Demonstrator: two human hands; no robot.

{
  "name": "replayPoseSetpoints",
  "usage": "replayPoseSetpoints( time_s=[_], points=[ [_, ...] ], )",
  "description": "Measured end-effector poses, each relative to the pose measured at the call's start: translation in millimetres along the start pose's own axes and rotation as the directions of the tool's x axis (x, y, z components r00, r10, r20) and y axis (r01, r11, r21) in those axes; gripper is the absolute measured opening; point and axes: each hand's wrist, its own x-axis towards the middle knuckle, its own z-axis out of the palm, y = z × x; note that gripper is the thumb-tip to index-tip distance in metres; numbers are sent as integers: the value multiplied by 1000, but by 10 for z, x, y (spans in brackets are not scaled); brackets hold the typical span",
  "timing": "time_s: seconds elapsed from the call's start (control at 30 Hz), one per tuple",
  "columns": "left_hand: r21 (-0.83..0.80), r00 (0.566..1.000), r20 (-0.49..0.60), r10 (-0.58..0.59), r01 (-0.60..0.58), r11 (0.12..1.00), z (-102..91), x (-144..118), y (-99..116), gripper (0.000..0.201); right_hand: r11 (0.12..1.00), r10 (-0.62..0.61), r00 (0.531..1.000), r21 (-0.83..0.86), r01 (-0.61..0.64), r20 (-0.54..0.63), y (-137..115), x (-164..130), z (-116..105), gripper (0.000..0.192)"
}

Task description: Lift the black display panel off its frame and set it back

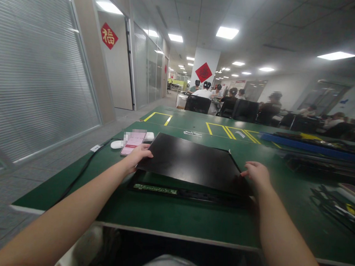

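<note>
A thin, dark, glossy screen panel (191,155) is held slightly tilted over the green table. My left hand (138,158) grips its left edge, thumb on top and the other fingers partly hidden beneath. On the opposite side my right hand (256,177) is closed at the panel's right edge, its fingertips pinching there. Along the near side, below the panel, lies a narrow black strip with a green circuit board (155,189). A small pale tab (229,151) shows at the panel's far right corner.
Beside my left hand lie a phone (133,142) and a white mouse-like object (116,144). A black cable (83,169) crosses the table's left edge. Cables (334,206) and a blue tray (284,141) of dark parts are on the right. People sit farther back.
</note>
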Motion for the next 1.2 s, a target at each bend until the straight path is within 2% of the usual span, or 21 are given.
replayPoseSetpoints(
  time_s=[0.67, 0.87, 1.03, 1.2],
  points=[
    [25, 998, -58, -1, 3, 1000, 40, -37, 8, 45, 980, -63, 998, -188, 62, 2, -77, -101, -14, 42],
    [25, 999, -39, -9, 10, 1000, 41, -32, -16, 45, 950, -96, 995, -297, 99, 24, -209, -201, -53, 40],
    [34, 997, -70, -35, 38, 999, 45, -21, -35, 40, 924, -100, 994, -367, 105, 33, -285, -269, -60, 39],
    [48, 997, -76, -33, 36, 998, 41, 1, -60, 39, 868, -134, 991, -482, 124, 14, -332, -320, -25, 37]
  ],
)
